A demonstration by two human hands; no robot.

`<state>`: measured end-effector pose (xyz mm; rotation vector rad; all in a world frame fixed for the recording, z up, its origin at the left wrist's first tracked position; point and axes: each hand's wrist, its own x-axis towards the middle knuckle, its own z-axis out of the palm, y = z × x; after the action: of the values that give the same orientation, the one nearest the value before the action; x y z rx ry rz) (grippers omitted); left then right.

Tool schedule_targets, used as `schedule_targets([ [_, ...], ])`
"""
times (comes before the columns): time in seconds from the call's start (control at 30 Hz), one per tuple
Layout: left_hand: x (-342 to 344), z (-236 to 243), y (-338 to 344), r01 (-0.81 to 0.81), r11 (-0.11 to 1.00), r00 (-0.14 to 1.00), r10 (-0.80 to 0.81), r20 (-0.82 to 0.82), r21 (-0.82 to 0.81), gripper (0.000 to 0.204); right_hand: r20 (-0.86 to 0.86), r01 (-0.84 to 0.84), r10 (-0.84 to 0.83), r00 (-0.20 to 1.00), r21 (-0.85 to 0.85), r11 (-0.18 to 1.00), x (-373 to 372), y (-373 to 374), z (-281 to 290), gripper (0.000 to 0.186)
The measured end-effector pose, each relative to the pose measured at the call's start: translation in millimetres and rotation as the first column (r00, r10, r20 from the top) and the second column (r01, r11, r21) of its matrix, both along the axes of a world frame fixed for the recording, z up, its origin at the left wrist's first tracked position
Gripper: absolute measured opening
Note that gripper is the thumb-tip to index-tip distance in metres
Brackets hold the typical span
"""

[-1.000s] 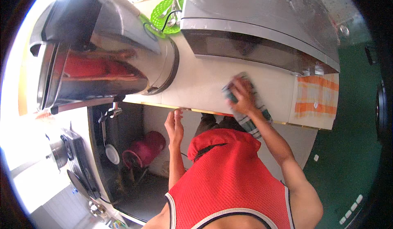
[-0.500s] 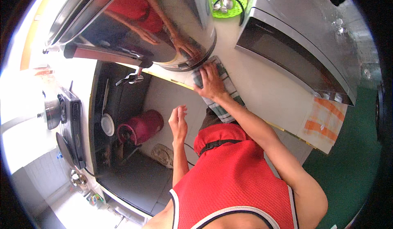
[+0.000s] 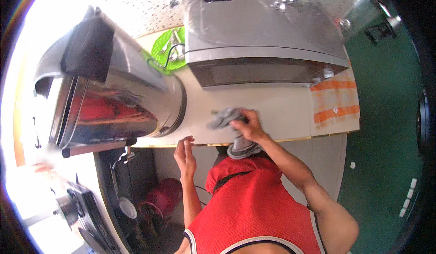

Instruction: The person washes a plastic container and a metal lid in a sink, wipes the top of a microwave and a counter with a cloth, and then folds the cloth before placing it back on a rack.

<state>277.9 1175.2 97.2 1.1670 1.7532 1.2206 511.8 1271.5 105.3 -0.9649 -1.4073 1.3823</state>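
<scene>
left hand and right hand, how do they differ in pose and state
The right hand grips a bunched grey cloth, while the left hand holds nothing. The right hand's fingers curl in; the left hand's are loosely extended. The right hand is over the counter, while the left hand is by its front edge, contact unclear. Both are bare.

The cloth [image 3: 226, 116] is blurred (weave unreadable); the microwave [image 3: 268, 29] partly hides the green plate [image 3: 157, 51].

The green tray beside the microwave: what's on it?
Metal cutlery lies on the green tray, a dark cord looping over it. The microwave hides its right edge; anything there is covered.
</scene>
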Motion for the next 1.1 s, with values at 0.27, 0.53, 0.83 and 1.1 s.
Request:
schedule_targets([
  [0.27,30,89,134,0.204,0.854,0.974,-0.127,-0.188,0.479,0.054,-0.262,0.769,-0.744,0.615,0.411,0.491,94,32,151,0.025],
  [0.53,86,255,204,0.144,0.492,0.96,0.141,-0.241,0.859,0.099,0.045,0.429,-0.88,0.472,0.861,0.274,90,112,129,0.043],
  [0.83,112,286,256,0.218,0.275,0.891,0.336,-0.306,0.937,0.045,0.372,0.258,-0.85,0.373,0.838,0.481,78,118,115,0.05],
  [1.1,124,290,266,0.112,0.092,0.924,0.356,-0.137,0.989,0.027,0.424,0.214,-0.846,0.323,0.838,0.502,81,117,114,0.049],
])
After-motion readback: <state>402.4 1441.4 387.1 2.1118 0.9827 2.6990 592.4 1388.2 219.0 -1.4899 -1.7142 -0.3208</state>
